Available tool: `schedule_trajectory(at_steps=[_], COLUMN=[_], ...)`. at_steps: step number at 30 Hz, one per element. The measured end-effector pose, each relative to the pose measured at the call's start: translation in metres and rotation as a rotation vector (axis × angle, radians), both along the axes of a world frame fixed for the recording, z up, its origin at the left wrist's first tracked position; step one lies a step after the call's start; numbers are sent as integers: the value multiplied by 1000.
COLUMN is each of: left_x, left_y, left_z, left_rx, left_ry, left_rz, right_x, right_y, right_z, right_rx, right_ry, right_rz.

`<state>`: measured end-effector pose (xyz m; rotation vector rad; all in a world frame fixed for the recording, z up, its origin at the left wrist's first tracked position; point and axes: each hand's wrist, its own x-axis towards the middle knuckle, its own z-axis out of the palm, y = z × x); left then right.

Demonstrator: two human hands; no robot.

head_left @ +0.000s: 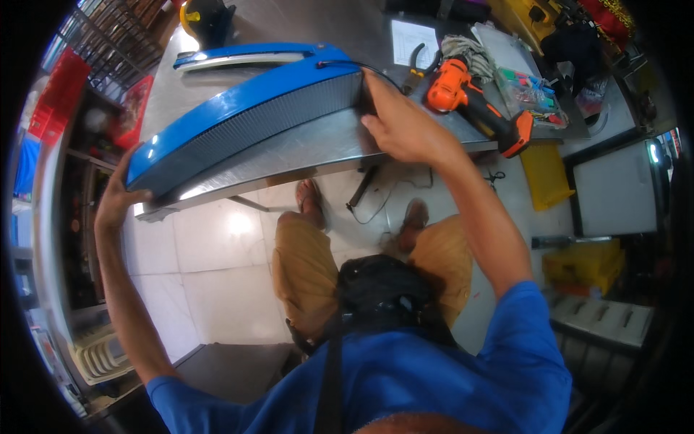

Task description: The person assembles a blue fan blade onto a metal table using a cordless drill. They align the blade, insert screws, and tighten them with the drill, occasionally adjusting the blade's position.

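A long blue housing [238, 98] with a dark ribbed front face lies along the near edge of the metal table [282, 163]. My left hand [119, 194] grips its left end, the thumb on the near side and the fingers at the outer end. Around the right end my right hand [405, 123] is closed, its thumb in front and its other fingers partly hidden. A thin black cable [340, 64] runs over the top near that end. Just behind lies a slim blue and silver strip [242, 61].
Right of my right hand are an orange and black cordless drill [463, 94], pliers [417, 61], a bundle of rope [468, 52] and a clear parts box [528, 94]. A black and yellow tool [206, 22] stands far left. Red bins [61, 98] flank the table. A cable [376, 206] hangs below.
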<state>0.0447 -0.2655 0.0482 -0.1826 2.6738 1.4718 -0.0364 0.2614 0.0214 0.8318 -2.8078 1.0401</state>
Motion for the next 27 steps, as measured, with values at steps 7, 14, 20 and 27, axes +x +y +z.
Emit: schedule_trajectory(at_steps=[7,14,20,27], left_x=[6,88,129,104], left_y=[105,335,381,358], left_z=[54,71,88,84], left_rx=[-492,403,714,405], left_ry=[486,780,667,689], left_rz=[-4,-907,-1042,-662], right_x=[28,36,43,-11], right_y=[14,19,57,139], right_z=[-18,-40,-10,-5], right_rx=[-108,-725,-347,257], right_ry=[347,91,508,462], right_rz=[-9,-61,-230,-379])
